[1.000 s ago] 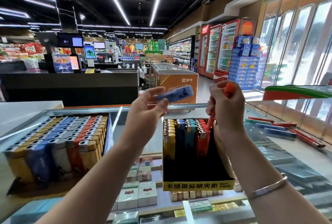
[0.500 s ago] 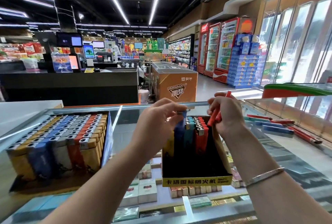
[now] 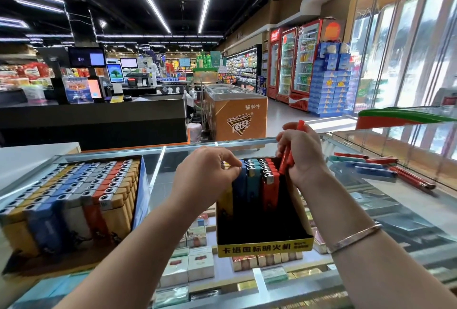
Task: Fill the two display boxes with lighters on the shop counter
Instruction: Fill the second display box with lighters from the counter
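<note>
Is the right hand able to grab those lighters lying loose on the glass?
Probably not yet: the right hand already grips red lighters. The way to the loose lighters on the counter looks free, though.

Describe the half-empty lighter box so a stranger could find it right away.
On the glass counter stand two lighter boxes. It is the black box between the two hands, not the full box to its left. Only it has a yellow front strip and an empty front half.

A full box point(image 3: 74, 199) of upright lighters stands left on the glass desk point(image 3: 385, 212); a half-filled yellow-fronted box point(image 3: 264, 246) sits centre, loose lighters point(image 3: 378, 172) lying flat at right.
</note>
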Motion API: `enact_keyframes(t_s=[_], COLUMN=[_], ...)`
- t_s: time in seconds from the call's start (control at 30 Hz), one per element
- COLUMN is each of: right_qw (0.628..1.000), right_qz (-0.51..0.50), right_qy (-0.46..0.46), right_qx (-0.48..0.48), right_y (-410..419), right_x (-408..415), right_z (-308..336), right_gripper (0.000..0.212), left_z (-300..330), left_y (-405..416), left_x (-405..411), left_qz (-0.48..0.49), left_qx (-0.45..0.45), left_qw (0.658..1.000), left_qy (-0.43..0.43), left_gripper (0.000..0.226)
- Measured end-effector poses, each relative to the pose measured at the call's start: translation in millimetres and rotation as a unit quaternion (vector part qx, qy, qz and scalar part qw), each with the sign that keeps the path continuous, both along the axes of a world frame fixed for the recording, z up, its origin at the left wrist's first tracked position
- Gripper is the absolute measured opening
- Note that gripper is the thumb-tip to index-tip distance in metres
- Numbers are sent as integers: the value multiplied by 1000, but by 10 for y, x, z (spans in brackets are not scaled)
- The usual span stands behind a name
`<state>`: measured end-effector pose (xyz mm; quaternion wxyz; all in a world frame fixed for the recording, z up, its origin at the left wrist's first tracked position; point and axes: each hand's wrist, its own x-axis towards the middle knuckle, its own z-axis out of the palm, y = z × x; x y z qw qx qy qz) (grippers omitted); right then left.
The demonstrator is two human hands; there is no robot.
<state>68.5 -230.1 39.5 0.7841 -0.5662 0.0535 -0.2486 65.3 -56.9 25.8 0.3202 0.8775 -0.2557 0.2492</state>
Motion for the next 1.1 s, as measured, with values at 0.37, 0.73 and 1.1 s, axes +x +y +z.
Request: enact_keyframes(t_s=[0.37,0.73,1.1], right_qw=[996,989,945], right_qz=[-74,98,167], right_qy=[-29,-108,-175], right_qx=[-28,-5,-222], right_y=[-53,37,185], right_x=[-14,-72,-114], right_z=[66,99,57], right_gripper=[13,14,12], left_z=[24,51,76], left_y=[54,-6,-6], left_x=[-39,-137,-122], left_qz=[-26,-118,-198], left_qx=[61,-85,-217], left_qw=[997,989,943], left_qy=[26,30,154], left_gripper=[19,52,28])
